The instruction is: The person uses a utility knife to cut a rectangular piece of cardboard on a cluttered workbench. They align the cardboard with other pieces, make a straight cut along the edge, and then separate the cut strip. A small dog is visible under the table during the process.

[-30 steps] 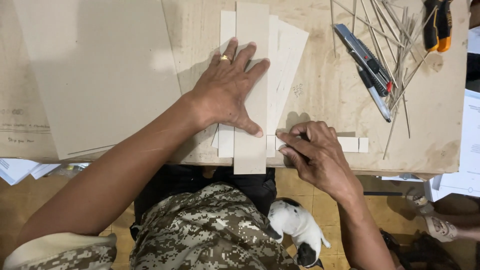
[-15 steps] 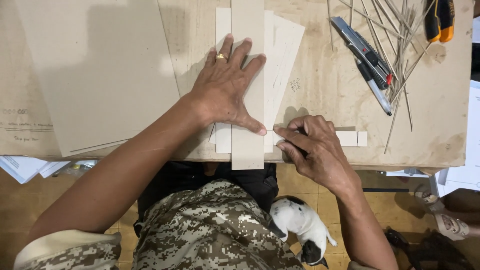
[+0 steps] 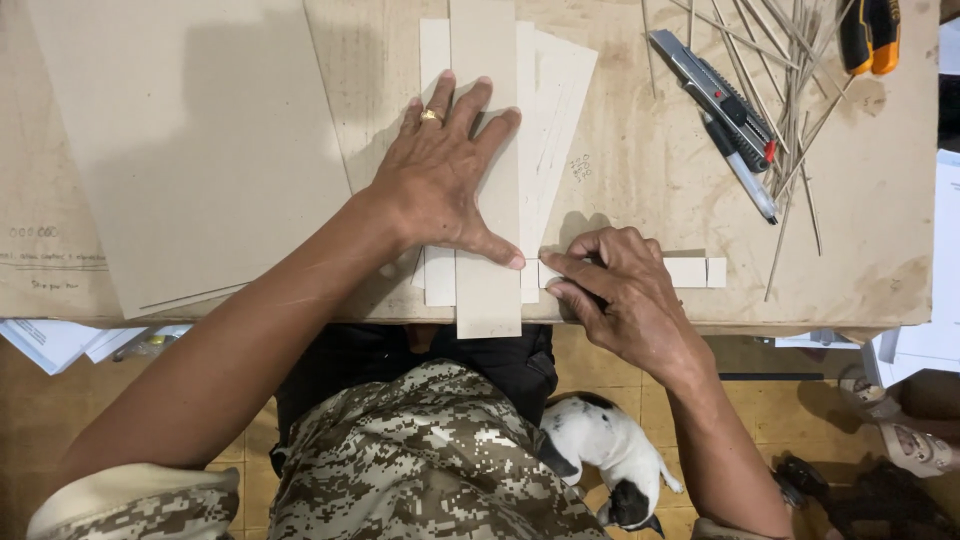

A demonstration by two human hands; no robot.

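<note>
Our cardboard strip [image 3: 487, 150] runs lengthwise straight away from us; left hand [image 3: 440, 175] presses flat, nothing grasped, right hand [image 3: 620, 290] pinches a small cross strip [image 3: 695, 271].

Small strip [image 3: 690, 271] partly under right hand [image 3: 625, 295]

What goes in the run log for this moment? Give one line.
left hand flat on cardboard strip | right hand pinching small strip against it | utility knife idle on table
</note>
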